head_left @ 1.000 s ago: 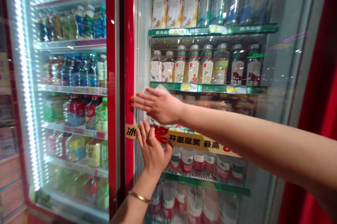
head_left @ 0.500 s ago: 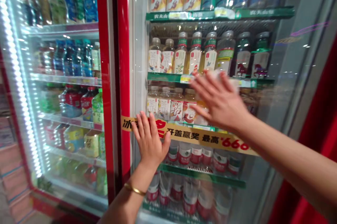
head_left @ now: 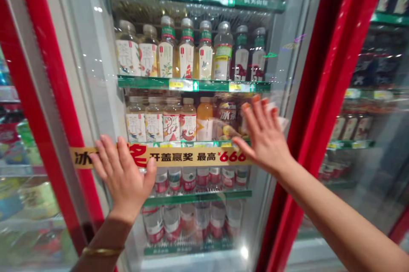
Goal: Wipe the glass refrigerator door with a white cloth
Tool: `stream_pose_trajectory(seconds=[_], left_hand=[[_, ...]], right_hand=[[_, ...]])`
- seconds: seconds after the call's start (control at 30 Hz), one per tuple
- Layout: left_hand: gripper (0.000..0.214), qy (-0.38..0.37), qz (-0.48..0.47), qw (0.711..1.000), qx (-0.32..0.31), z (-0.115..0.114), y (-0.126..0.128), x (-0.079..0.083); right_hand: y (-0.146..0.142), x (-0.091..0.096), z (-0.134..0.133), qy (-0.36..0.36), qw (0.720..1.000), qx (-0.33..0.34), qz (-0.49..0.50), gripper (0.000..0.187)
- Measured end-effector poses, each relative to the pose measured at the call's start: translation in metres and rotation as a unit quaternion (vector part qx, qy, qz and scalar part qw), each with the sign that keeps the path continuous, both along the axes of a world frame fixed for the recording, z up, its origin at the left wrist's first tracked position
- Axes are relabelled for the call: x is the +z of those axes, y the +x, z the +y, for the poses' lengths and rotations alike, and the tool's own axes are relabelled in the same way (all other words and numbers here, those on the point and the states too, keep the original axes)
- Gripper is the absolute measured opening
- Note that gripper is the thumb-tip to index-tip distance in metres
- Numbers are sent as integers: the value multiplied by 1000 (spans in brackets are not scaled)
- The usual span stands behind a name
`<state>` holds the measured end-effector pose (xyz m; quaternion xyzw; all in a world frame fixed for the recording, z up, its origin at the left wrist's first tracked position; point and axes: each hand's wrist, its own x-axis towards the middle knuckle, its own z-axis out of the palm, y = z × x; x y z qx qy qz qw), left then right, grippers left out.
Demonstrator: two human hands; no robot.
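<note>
My left hand (head_left: 123, 176) lies flat with spread fingers on the glass door (head_left: 96, 93) of a drinks fridge, over the left end of a yellow printed paper strip (head_left: 191, 157). My right hand (head_left: 263, 133) is pressed to the glass above the strip's right end, with a small white sheet (head_left: 280, 122) pinched under its fingers. The strip runs level across the door and hides part of the shelf behind it. A gold bangle (head_left: 102, 251) circles my left wrist.
Red door frames (head_left: 322, 93) stand on both sides of this glass door, with neighbouring fridge doors beyond. Behind the glass, green shelf edges (head_left: 191, 85) carry rows of bottled drinks (head_left: 188, 54).
The view has swung right, centring this door. My right hand has slid right across the glass, carrying the white sheet. My left hand stays at the strip's left end.
</note>
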<state>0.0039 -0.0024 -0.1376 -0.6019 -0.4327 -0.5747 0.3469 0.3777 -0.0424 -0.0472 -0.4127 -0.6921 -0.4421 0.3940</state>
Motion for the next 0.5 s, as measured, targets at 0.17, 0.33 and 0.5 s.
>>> stream_pose_trajectory(seconds=[0.17, 0.33, 0.5], left_hand=[[98, 7, -20, 1000, -6, 0, -2, 1], [100, 5, 0, 1000, -15, 1, -4, 3], [97, 23, 6, 1000, 7, -1, -1, 4]], right_hand=[[-6, -56, -3, 47, 992, -24, 116, 100], [-30, -185, -19, -9, 986, 79, -150, 63], [10, -153, -6, 42, 987, -27, 152, 94]])
